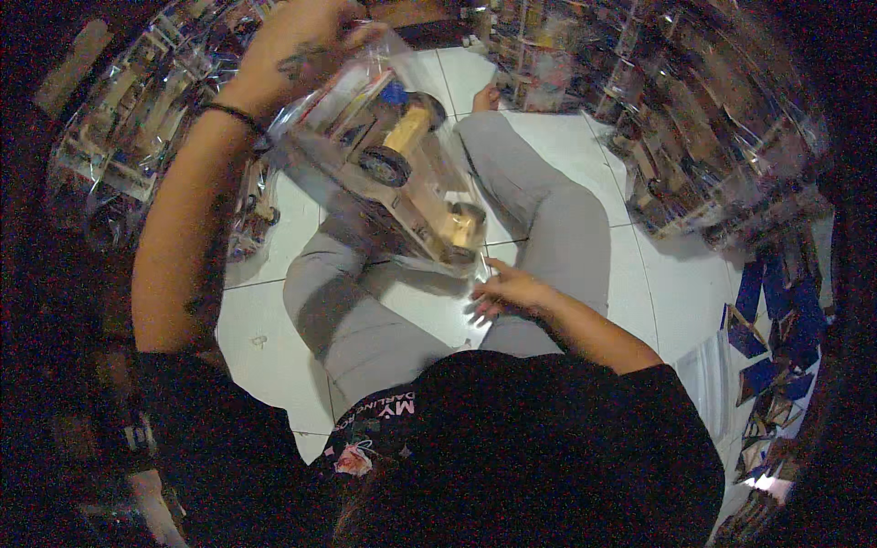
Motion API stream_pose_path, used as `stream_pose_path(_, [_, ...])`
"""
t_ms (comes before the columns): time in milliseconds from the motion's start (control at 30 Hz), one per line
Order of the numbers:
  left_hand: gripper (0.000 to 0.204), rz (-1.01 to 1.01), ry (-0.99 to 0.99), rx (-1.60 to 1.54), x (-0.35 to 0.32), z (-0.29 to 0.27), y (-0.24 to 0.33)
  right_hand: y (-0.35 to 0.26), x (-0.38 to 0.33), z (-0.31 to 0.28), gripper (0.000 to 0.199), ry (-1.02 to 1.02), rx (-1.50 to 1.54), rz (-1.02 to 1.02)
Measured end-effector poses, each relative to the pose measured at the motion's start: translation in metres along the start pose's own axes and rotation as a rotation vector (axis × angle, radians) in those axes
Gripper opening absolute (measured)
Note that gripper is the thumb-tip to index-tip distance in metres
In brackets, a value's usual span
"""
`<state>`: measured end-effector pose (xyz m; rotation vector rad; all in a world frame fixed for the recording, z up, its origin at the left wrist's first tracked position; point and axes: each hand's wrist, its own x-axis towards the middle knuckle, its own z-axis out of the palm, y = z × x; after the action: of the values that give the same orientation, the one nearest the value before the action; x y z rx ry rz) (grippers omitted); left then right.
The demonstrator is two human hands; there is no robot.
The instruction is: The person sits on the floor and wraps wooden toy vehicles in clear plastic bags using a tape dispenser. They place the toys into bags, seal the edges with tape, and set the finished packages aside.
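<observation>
My raised left hand [297, 50] grips the top of a clear plastic bag [320, 173], its fingertips partly cut off by the upper edge. Inside the bag is a wooden toy vehicle [406, 128] with black wheels, light wooden blocks between them and a blue part near the top. It hangs tilted above my lap, slightly blurred. Just below the bag's lower right end is my right hand [512, 289], its fingers spread and holding nothing; whether a fingertip touches the plastic, I cannot tell.
Many similar bagged wooden toys are piled at the left [119, 137] and right [722, 137]. Blue and wooden pieces [767, 356] lie at the far right beside clear plastic sheets [703, 388]. My grey-trousered legs [566, 228] are bent on the white tiled floor [265, 320].
</observation>
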<state>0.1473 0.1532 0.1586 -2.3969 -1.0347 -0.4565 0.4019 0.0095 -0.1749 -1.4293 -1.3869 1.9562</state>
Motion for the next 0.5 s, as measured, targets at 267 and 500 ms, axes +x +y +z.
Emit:
stream_pose_path(267, [0.040,-0.804,-0.035,-0.615,-0.146,0.025,-0.027,-0.077,-0.025,-0.144,0.014,0.564,0.132,-0.525])
stream_pose_path(500, [0.038,-1.011,-0.080,-0.793,-0.222,0.075,0.033,-0.116,-0.008,-0.167,0.015,0.824,0.071,-0.624])
